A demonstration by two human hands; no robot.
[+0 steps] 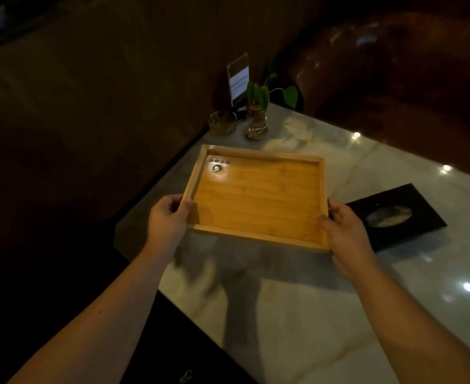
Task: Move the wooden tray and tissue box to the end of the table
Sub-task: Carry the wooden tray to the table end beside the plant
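Note:
An empty wooden tray [258,195] with a low rim and a small printed mark in its far left corner is held over the glossy marble table [297,314]. My left hand [166,220] grips the tray's near left corner, thumb over the rim. My right hand [344,234] grips the near right corner in the same way. The tray casts a shadow on the tabletop below it. A flat black tissue box [419,217] with an oval opening on top lies on the table just right of my right hand.
At the table's far end stand a glass ashtray [222,122], a small glass vase with a green plant [257,121] and an upright card stand [238,80]. A brown leather seat [394,65] is beyond the table on the right. Dark flooring lies left of the table edge.

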